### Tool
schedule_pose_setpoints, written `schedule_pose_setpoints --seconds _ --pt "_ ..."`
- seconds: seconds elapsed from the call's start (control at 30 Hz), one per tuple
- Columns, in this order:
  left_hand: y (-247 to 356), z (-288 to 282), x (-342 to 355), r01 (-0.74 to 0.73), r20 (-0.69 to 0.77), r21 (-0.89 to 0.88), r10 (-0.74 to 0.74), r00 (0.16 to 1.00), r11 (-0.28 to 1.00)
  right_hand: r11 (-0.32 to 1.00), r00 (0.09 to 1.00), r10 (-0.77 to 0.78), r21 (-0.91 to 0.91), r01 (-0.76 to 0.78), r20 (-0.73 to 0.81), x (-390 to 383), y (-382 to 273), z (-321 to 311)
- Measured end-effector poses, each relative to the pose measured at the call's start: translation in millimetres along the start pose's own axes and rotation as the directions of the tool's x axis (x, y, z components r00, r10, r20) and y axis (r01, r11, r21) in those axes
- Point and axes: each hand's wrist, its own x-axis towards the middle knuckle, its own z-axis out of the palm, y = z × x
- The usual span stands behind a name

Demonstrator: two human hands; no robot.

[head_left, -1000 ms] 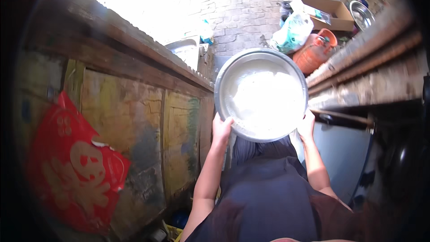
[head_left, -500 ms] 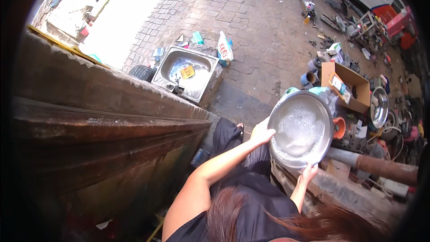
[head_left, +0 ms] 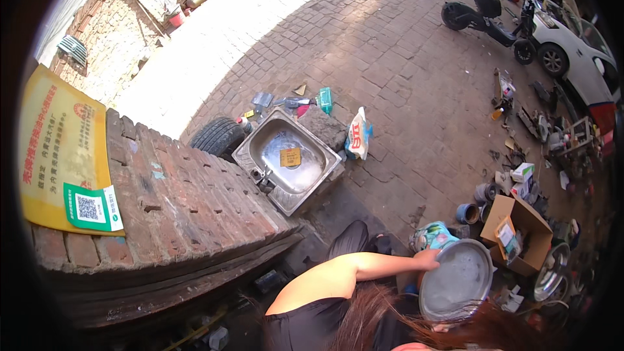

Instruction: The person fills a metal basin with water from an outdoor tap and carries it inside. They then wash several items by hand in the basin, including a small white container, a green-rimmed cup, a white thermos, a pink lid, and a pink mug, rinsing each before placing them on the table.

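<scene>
Basin [head_left: 488, 272], round and metal, is at four o'clock, with a cardboard box [head_left: 533, 222] near its two o'clock. The left hand [head_left: 428, 260] curls round its ten-o'clock rim; hair [head_left: 370, 315] mostly hides the right hand [head_left: 441, 327], whose grip I cannot tell. Lifting looks done, setting down not; greyish liquid [head_left: 455, 279] seems to lie inside.

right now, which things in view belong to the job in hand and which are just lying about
In use:
metal basin, held at its rim by the left hand

Apparently just lying about:
black tyre
open cardboard box
white plastic bag
dark scooter
</scene>
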Motion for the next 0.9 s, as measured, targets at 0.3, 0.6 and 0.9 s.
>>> schedule_pose_setpoints --seconds 0.3,0.6,0.9 --pt "-103.6 -155.2 146.0 0.180 -0.057 -0.362 -0.215 0.975 0.915 0.957 0.952 -0.258 -0.090 0.275 0.167 45.1 -245.9 141.6" --pt "-76.5 -664.3 46.6 -0.437 -0.625 -0.778 -0.476 0.619 0.452 0.328 0.199 -0.840 0.180 0.927 0.505 -164.3 -813.2 331.6" --pt "-125.2 -679.7 52.0 -0.133 -0.118 -0.853 -0.062 0.991 -0.505 -0.477 -0.321 -0.672 -0.058 0.877 0.668 -376.7 -958.2 343.0"
